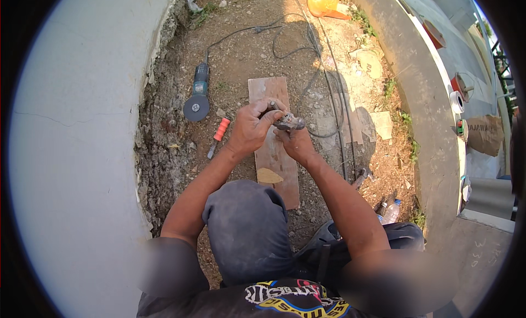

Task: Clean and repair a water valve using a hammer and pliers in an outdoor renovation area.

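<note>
Over a flat wooden board on the ground, my two hands come together on a small, dirty grey object with a lumpy, metal-looking surface; its exact kind I cannot make out. My left hand is closed, thumb and fingers pinching the object's left end. From below and the right, my right hand grips it, its fingers partly hidden. A tan piece like sandpaper lies on the board nearer to me. Left of the board rests a chisel-like tool with an orange-red handle and a flat metal blade.
An angle grinder with a dark disc lies at far left, its cord looping rightward. The pale wall borders the left, a low concrete wall the right. Plastic bottles stand by my right arm. Something orange lies far off.
</note>
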The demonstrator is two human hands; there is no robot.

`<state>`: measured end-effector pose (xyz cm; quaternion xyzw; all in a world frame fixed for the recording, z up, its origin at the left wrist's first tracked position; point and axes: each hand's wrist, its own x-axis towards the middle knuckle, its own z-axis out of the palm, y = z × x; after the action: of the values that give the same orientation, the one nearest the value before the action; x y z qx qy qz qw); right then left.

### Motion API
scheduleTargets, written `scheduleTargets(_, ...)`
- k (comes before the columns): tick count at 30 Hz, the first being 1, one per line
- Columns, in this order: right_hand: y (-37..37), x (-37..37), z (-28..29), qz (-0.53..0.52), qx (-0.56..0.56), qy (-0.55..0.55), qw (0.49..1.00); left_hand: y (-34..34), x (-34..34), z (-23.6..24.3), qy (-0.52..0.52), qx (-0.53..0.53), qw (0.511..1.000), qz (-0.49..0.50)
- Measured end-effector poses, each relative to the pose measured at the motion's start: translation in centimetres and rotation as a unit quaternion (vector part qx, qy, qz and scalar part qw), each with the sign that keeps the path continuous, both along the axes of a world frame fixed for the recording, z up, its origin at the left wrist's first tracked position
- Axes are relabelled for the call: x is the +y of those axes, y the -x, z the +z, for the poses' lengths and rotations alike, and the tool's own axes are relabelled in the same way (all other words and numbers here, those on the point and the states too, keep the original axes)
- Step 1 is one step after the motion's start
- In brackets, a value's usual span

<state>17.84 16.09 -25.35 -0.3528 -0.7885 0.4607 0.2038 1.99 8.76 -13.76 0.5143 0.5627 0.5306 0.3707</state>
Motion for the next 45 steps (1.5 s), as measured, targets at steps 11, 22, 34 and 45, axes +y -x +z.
scheduleTargets(11, -0.3, -0.1, 1.2, -0.007, 0.003, 0.005, 1.0, -0.2, 0.6, 1.0, -0.009, 0.076, 0.997, -0.009)
scheduleTargets(22, 0.1, -0.3, 1.7, -0.01, -0.031, -0.026, 0.999, -0.5, 0.6, 0.1, -0.027, 0.069, 0.997, 0.025)
scheduleTargets(34, 0.3, -0.4, 1.7, -0.001, -0.022, -0.022, 1.0, 0.2, 0.5, 0.0, -0.042, 0.098, 0.994, 0.027)
scheduleTargets(45, -4.3, 2.5, 3.0, -0.082, -0.043, -0.039, 0.995, 0.0, 0.9, -0.3, -0.072, 0.126, 0.988, 0.049)
